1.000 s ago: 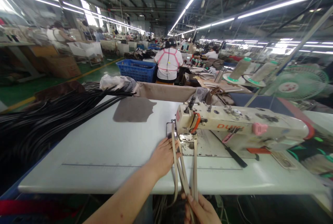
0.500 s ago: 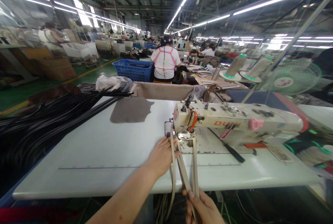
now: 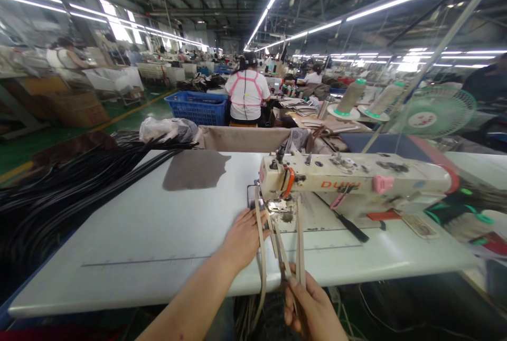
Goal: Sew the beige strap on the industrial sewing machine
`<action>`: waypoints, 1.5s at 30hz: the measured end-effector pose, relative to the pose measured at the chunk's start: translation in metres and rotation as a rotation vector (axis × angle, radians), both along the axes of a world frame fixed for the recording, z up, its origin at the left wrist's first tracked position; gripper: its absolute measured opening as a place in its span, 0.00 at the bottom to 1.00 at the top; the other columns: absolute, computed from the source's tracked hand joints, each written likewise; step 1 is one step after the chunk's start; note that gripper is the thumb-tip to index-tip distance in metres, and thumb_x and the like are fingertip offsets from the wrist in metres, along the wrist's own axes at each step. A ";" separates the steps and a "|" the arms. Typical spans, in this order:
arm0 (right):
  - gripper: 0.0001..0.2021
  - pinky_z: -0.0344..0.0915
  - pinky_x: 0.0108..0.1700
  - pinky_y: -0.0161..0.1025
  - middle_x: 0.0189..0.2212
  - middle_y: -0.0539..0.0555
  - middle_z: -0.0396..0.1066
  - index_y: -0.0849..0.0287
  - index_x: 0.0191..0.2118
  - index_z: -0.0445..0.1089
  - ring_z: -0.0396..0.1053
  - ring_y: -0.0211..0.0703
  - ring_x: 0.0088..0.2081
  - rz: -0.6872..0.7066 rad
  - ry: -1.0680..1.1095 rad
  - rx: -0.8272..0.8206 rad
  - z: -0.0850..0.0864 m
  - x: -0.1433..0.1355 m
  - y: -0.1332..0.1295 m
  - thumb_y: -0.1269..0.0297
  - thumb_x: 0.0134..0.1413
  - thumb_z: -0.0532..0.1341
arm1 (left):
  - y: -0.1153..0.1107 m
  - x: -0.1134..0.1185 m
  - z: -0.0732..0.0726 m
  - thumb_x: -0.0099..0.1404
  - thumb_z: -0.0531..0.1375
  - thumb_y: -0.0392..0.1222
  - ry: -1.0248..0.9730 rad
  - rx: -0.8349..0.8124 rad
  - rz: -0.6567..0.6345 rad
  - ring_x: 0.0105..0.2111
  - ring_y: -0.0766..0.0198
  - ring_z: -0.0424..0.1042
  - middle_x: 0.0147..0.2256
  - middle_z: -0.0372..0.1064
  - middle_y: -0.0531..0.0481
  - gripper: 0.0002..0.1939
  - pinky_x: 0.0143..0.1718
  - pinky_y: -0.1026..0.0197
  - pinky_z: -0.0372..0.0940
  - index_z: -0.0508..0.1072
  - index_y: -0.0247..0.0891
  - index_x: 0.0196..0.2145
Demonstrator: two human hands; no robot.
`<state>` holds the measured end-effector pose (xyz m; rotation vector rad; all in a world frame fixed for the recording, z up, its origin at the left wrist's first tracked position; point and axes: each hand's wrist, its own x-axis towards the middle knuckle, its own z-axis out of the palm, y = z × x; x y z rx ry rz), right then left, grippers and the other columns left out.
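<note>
My left hand lies flat on the white table beside the sewing machine's needle area, its fingers stretched towards the presser foot. One narrow beige strap runs down over those fingers and hangs past the table's front edge. Just below that edge, my right hand is closed around more beige straps, which rise from it towards the machine. Their ends near the needle are partly hidden by my left fingers. The sewing machine stands right of my left hand, its head above the metal plate.
A dark-handled tool lies under the machine arm. A grey-brown cut piece rests on the table's back left. Black cords are heaped to the left. Ahead are a blue basket and a seated person; thread cones stand behind.
My right hand has shifted slightly up, and the straps in it now fan farther apart. My left hand stays by the needle area. The whole view has moved a little.
</note>
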<state>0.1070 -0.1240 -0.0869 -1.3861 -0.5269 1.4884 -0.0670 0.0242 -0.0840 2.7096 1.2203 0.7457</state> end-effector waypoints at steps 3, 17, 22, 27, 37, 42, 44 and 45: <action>0.45 0.50 0.15 0.30 0.17 0.45 0.69 0.61 0.57 0.66 0.67 0.40 0.15 -0.015 -0.010 0.030 0.013 -0.005 0.004 0.35 0.39 0.74 | 0.000 0.000 0.001 0.79 0.52 0.51 -0.005 0.004 0.000 0.63 0.52 0.69 0.63 0.70 0.41 0.23 0.66 0.43 0.62 0.70 0.38 0.63; 0.33 0.54 0.18 0.28 0.19 0.43 0.69 0.62 0.59 0.62 0.67 0.36 0.17 0.060 -0.020 0.107 0.030 -0.008 0.024 0.48 0.56 0.69 | -0.002 0.000 0.005 0.79 0.52 0.50 0.027 -0.003 0.015 0.64 0.50 0.69 0.63 0.70 0.40 0.22 0.66 0.43 0.63 0.70 0.36 0.63; 0.33 0.54 0.17 0.28 0.18 0.42 0.68 0.62 0.59 0.63 0.68 0.37 0.17 0.055 -0.022 0.103 0.033 -0.009 0.029 0.49 0.55 0.69 | 0.000 0.000 -0.001 0.79 0.51 0.49 0.004 0.018 0.007 0.64 0.49 0.68 0.63 0.69 0.38 0.23 0.65 0.41 0.63 0.68 0.37 0.64; 0.32 0.57 0.17 0.29 0.18 0.41 0.68 0.62 0.60 0.61 0.68 0.36 0.17 0.083 -0.021 0.103 0.032 -0.009 0.033 0.49 0.56 0.67 | 0.001 -0.001 -0.004 0.79 0.53 0.48 0.026 0.007 0.004 0.65 0.49 0.67 0.64 0.68 0.39 0.23 0.67 0.40 0.62 0.66 0.37 0.65; 0.37 0.59 0.15 0.30 0.17 0.39 0.68 0.61 0.57 0.58 0.68 0.38 0.16 0.108 -0.040 0.084 0.025 -0.016 0.047 0.43 0.48 0.68 | 0.002 -0.003 -0.002 0.79 0.52 0.46 0.045 -0.007 -0.005 0.67 0.50 0.64 0.66 0.66 0.41 0.23 0.67 0.39 0.62 0.64 0.37 0.66; 0.34 0.59 0.15 0.30 0.16 0.38 0.68 0.59 0.54 0.59 0.67 0.37 0.15 0.102 -0.030 0.085 0.028 -0.020 0.055 0.45 0.47 0.68 | 0.002 -0.005 -0.005 0.79 0.52 0.47 0.039 -0.011 -0.012 0.67 0.50 0.64 0.66 0.66 0.41 0.24 0.68 0.39 0.61 0.64 0.37 0.67; 0.33 0.58 0.16 0.30 0.16 0.38 0.68 0.59 0.54 0.59 0.67 0.37 0.15 0.090 -0.023 0.084 0.028 -0.020 0.058 0.46 0.47 0.67 | 0.002 -0.005 -0.006 0.79 0.52 0.47 0.023 -0.007 -0.012 0.67 0.50 0.65 0.65 0.67 0.41 0.23 0.68 0.39 0.61 0.65 0.38 0.66; 0.33 0.58 0.16 0.30 0.16 0.38 0.68 0.59 0.54 0.59 0.67 0.37 0.16 0.085 -0.019 0.084 0.028 -0.021 0.059 0.47 0.47 0.67 | 0.002 -0.005 -0.006 0.79 0.52 0.47 0.014 -0.004 -0.015 0.67 0.50 0.65 0.65 0.68 0.41 0.23 0.67 0.39 0.61 0.65 0.38 0.66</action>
